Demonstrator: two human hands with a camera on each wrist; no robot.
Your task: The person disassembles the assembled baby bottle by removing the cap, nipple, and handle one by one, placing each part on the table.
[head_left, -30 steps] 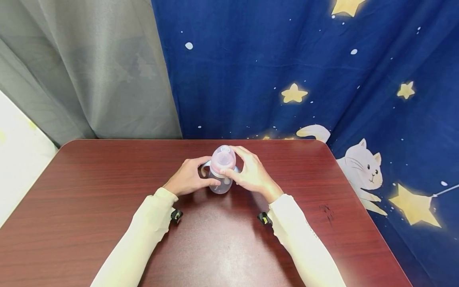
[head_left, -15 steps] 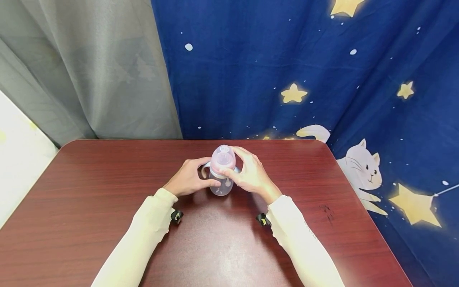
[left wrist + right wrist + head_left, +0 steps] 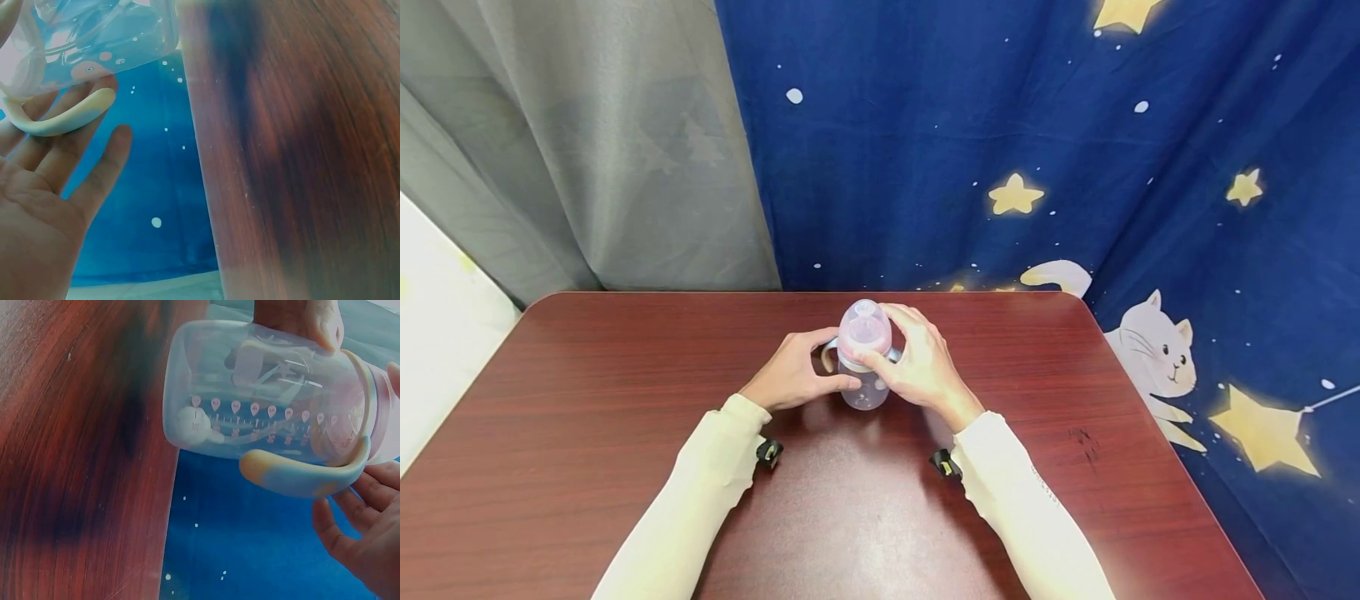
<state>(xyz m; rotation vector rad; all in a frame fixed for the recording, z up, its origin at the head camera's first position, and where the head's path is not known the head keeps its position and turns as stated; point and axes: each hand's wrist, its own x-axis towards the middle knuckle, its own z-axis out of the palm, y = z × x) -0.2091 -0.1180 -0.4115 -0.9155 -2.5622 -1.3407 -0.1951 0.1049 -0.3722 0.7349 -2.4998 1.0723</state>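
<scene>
A clear baby bottle [image 3: 865,395] with a pink collar and a see-through domed cap [image 3: 863,321] stands near the table's far edge. My left hand [image 3: 797,372] holds its body from the left, thumb across the front. From the right, my right hand [image 3: 923,367] grips the pink collar [image 3: 380,412] and cap between thumb and fingers. In the right wrist view, printed volume marks, a straw and a round white weight [image 3: 192,425] show through the wall. Curved side handles in pale blue and yellow flank the bottle; one handle [image 3: 69,119] passes in front of my left fingers.
The reddish-brown wooden table [image 3: 587,433] ends just beyond the bottle. Behind it hang a grey curtain [image 3: 625,167] and a blue curtain [image 3: 910,150] with stars and a white cat. Dark scuffs [image 3: 1082,443] mark the table's right side.
My right hand and wrist have shifted slightly left, its thumb moving with the collar. The bottle has tilted and turned a little, while my left hand stays nearly in place.
</scene>
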